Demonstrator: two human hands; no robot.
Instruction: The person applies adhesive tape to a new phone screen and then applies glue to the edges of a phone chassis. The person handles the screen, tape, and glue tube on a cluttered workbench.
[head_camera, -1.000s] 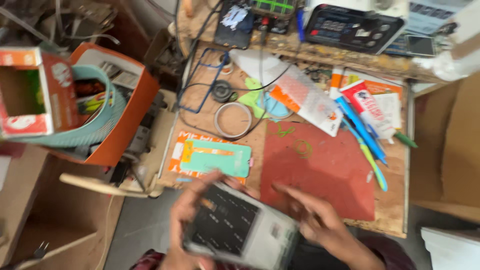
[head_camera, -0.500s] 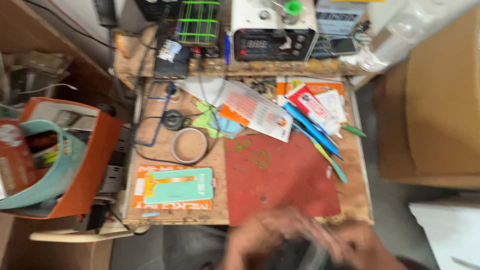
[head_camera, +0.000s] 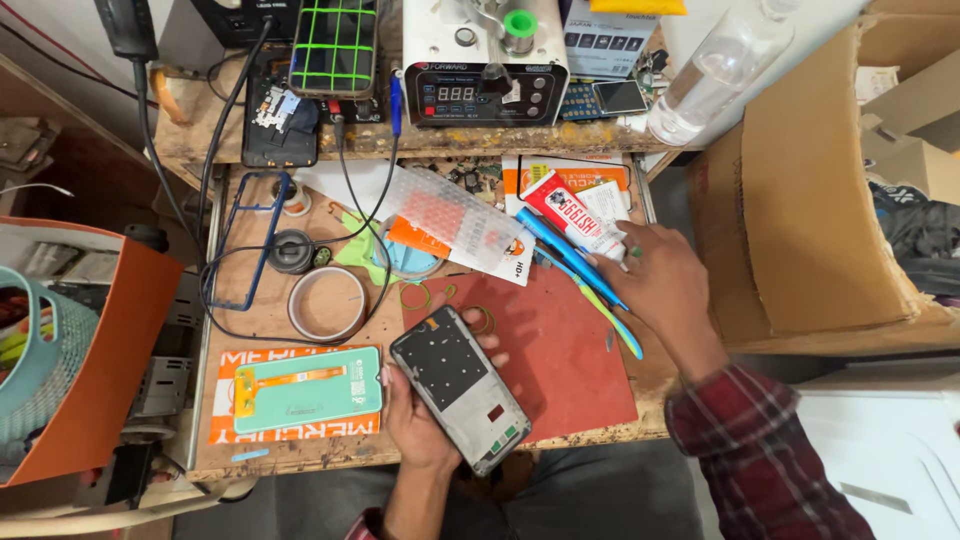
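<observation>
My left hand (head_camera: 420, 420) grips a bare phone frame (head_camera: 458, 385), dark with a grey rim, tilted over the front edge of a red work mat (head_camera: 560, 370). My right hand (head_camera: 660, 285) lies at the mat's right edge with its fingertips on a red and white glue tube (head_camera: 572, 212). Blue and green plastic tools (head_camera: 585, 285) lie just under that hand. A teal phone back panel with an orange flex cable (head_camera: 305, 388) rests on an orange card left of the frame.
A white machine with a digital readout (head_camera: 485, 60) and a green-gridded phone (head_camera: 333, 45) stand on the back shelf. A tape ring (head_camera: 327, 303), blue bumper frame (head_camera: 248, 240), bubble wrap (head_camera: 450, 215), orange bin (head_camera: 110, 350) and cardboard box (head_camera: 810, 200) surround the bench.
The view swung and steadied over the bench. My right hand left the phone frame and reached up-right to the glue tube. My left hand keeps the frame.
</observation>
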